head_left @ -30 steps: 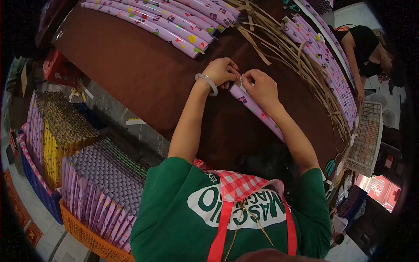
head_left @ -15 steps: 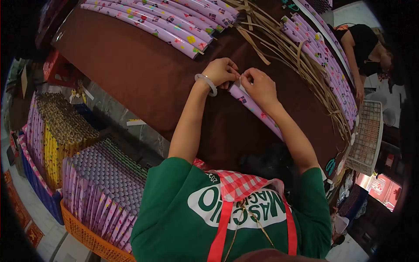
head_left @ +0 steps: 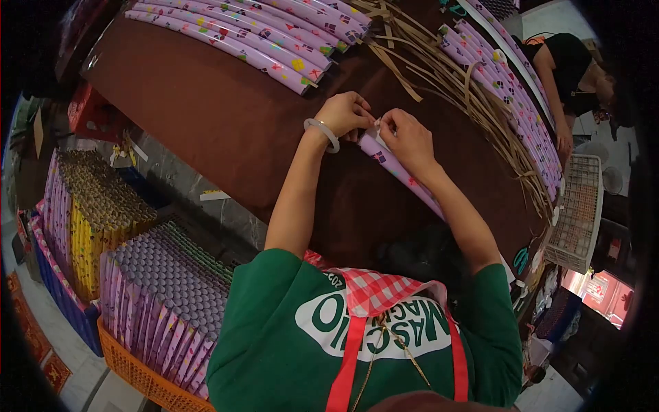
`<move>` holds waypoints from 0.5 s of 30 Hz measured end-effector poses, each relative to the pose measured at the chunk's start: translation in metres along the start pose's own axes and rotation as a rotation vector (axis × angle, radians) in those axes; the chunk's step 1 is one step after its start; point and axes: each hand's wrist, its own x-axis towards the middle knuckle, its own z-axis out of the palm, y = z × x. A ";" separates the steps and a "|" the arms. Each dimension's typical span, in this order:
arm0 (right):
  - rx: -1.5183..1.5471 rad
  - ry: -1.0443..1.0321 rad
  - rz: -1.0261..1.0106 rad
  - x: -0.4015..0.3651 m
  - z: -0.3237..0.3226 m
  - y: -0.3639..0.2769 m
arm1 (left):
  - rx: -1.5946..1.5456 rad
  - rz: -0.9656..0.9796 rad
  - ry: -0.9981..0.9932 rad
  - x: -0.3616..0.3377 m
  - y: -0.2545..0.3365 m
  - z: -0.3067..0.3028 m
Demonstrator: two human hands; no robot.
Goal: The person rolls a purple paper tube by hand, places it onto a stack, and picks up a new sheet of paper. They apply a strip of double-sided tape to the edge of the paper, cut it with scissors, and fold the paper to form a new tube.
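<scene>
Both hands are up at the middle of the frame, meeting on the near end of one pink tube [head_left: 399, 173]. The tube lies on the brown table [head_left: 220, 123] and slants down to the right, under my right forearm.

My left hand [head_left: 347, 113], the one with the pale bracelet [head_left: 322, 133] on its wrist, has its fingers narrowed to a pinch at the tube's tip, where a small white flap [head_left: 376, 130] shows. My right hand [head_left: 410, 141] is curled over the tube just behind that, with thumb and fingertips closed tight on the same end. Neither hand is spread.

Now the risks, as I judge them. The grip is all at one end, so the long free part could roll or swing on the table if I twist too hard. The flap is tiny and the wrap looks glossy, so a slip of the fingertips could tear it or leave it crooked.

Loose tan strips [head_left: 473, 96] sprawl just right of my knuckles, and a stray one could snag under my wrist. Finished tubes lie in rows at the upper left [head_left: 274, 38] and upper right [head_left: 522, 103], well apart from my hands.

A co-worker's arm [head_left: 559, 103] is at the far right edge, and packed crates [head_left: 165, 288] sit at the lower left.
</scene>
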 end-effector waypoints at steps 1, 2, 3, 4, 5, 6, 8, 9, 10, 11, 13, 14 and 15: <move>0.020 -0.016 0.034 -0.001 -0.001 -0.001 | 0.003 -0.006 0.000 -0.001 0.002 0.000; 0.019 -0.015 0.033 -0.003 -0.002 -0.001 | 0.006 -0.011 0.001 -0.002 0.003 0.000; 0.025 -0.019 0.053 -0.004 -0.004 0.000 | 0.007 -0.010 0.002 -0.002 0.003 0.000; 0.029 -0.023 0.072 -0.005 -0.005 0.001 | -0.014 -0.007 0.008 -0.002 0.002 0.000; 0.027 -0.022 0.072 -0.006 -0.007 0.001 | -0.035 -0.005 0.012 -0.002 0.002 0.000; 0.045 -0.045 0.098 -0.007 -0.009 0.001 | -0.036 -0.004 0.010 -0.002 0.002 0.000; 0.064 -0.066 0.127 -0.008 -0.012 0.002 | -0.020 -0.007 0.016 -0.003 0.003 0.001; 0.054 -0.072 0.130 -0.010 -0.012 0.004 | -0.018 -0.007 0.013 -0.003 0.003 0.001; 0.046 -0.078 0.133 -0.010 -0.013 0.005 | -0.023 -0.015 0.015 -0.003 0.004 0.001; 0.047 -0.075 0.135 -0.012 -0.015 0.004 | -0.028 -0.021 0.017 -0.003 0.004 0.001; 0.076 -0.134 0.215 -0.018 -0.022 0.002 | -0.015 -0.017 0.021 -0.003 0.004 0.001; 0.076 -0.132 0.215 -0.020 -0.023 0.004 | -0.005 -0.016 0.028 -0.003 0.004 0.001; 0.061 -0.142 0.220 -0.023 -0.024 0.006 | -0.005 -0.014 0.026 -0.003 0.004 0.001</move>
